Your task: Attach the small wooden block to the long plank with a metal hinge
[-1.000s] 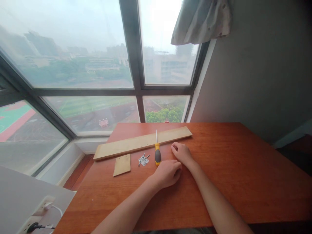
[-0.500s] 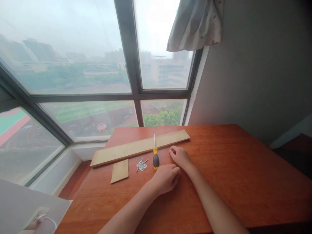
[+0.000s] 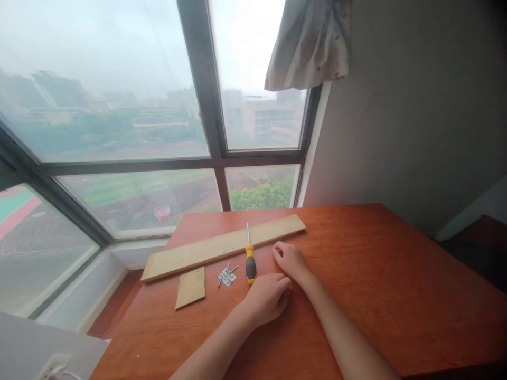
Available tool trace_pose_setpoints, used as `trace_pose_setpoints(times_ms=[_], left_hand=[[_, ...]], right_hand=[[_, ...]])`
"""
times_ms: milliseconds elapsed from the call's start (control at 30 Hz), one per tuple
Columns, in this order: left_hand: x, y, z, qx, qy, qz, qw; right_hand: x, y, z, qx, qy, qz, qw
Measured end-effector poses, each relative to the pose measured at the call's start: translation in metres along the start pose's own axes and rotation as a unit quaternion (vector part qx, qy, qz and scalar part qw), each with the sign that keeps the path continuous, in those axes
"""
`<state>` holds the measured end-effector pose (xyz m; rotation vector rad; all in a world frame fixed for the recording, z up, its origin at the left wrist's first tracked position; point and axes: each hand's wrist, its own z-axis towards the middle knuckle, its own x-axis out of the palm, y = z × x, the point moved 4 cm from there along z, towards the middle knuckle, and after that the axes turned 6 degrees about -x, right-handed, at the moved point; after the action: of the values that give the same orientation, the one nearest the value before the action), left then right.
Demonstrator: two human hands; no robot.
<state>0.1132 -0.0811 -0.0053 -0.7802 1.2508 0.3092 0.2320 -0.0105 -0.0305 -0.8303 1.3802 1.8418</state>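
Note:
My left hand (image 3: pixel 267 298) rests on the wooden table with its fingers curled in, just below the butt of a screwdriver (image 3: pixel 251 267). Beyond it to the right, my right hand (image 3: pixel 291 259) lies loosely closed on the tabletop. Nothing shows in either hand. The screwdriver has a yellow and black handle, and its shaft lies across a long wooden board (image 3: pixel 198 250). A small metal hinge (image 3: pixel 227 277) with several screws on and around it lies left of the handle. Further left is a small square wooden piece (image 3: pixel 190 288) with holes near its far edge.
The reddish-brown table (image 3: pixel 376 295) stands against large windows with a dark frame (image 3: pixel 166 165). A short curtain (image 3: pixel 311 47) hangs at upper right beside a grey wall (image 3: pixel 404 116). A socket with a white plug (image 3: pixel 57 367) is at lower left.
The camera view has shifted slightly, so everything appears a little lower and further left. My hands, the screwdriver and the wooden pieces keep their places on the table.

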Motion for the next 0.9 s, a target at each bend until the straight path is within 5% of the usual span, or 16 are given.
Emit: trace_pose_setpoints(times_ms=[900], left_hand=[[0.003, 0.0023, 0.0014, 0.003, -0.03, -0.048, 0.998]], right_hand=[[0.0006, -0.0025, 0.0018, 0.002, 0.019, -0.015, 1.0]])
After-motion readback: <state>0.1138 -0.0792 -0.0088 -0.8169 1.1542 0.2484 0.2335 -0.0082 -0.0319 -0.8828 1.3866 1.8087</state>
